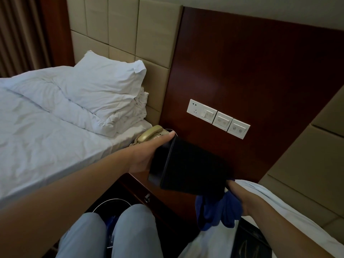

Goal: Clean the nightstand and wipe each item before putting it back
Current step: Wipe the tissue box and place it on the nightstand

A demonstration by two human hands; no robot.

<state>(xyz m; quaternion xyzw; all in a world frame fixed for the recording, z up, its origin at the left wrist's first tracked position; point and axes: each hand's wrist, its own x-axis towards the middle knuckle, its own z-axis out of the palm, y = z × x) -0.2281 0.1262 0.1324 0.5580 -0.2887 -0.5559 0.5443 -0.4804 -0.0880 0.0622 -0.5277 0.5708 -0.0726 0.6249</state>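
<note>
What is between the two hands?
In the head view, a black box sits between the left hand and the right hand, which also holds a blue cloth.

pillow on white bed | wall switches | padded headboard | curtain

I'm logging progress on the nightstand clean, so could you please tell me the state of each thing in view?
black box: lifted off the nightstand, tilted, held at its left end by the left hand.
blue cloth: bunched in the right hand, under the box.
telephone: handset on its cradle, lying on the bed's edge.
nightstand: drawer closed.
bin: on the floor, open.
</note>
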